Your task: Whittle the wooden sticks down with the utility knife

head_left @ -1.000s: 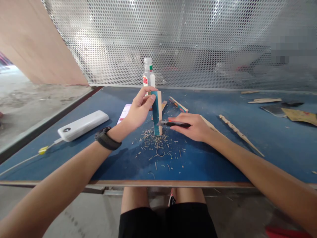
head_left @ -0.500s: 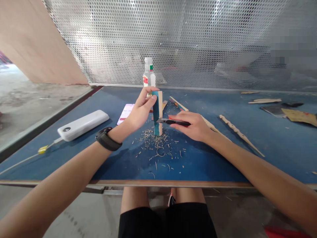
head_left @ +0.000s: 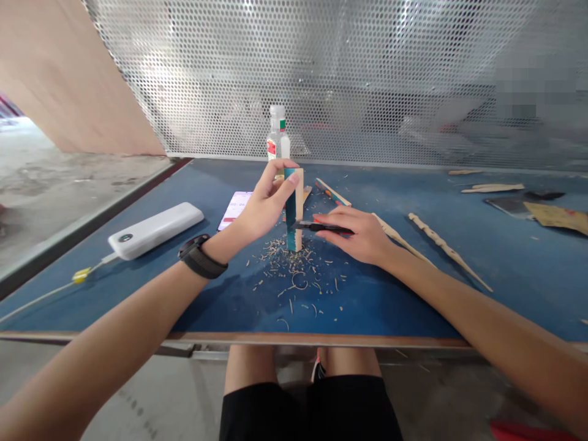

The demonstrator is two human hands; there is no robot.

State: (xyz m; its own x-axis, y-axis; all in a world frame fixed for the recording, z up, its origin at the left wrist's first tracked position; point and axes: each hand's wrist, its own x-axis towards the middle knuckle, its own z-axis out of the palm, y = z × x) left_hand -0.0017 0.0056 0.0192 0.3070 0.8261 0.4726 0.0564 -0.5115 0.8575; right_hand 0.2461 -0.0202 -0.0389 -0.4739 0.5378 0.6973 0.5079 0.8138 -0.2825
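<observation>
My left hand [head_left: 263, 205] grips the top of a small wooden block [head_left: 294, 211] with a teal-painted face, holding it upright on the blue table [head_left: 459, 288]. My right hand [head_left: 362, 236] is closed on a black utility knife [head_left: 324, 228] whose blade touches the block's lower right edge. Wood shavings [head_left: 294, 275] lie scattered around the block's foot. A black watch sits on my left wrist.
A white power bank [head_left: 156, 229] with a cable lies at the left, a phone [head_left: 235, 209] beside my left hand. A clear bottle [head_left: 277, 139] stands at the back before a perforated metal screen. Carved sticks [head_left: 448, 250] and wood scraps [head_left: 493, 187] lie to the right.
The knife blade has crept slightly upward along the block's edge. My left hand keeps the block upright in the same spot.
</observation>
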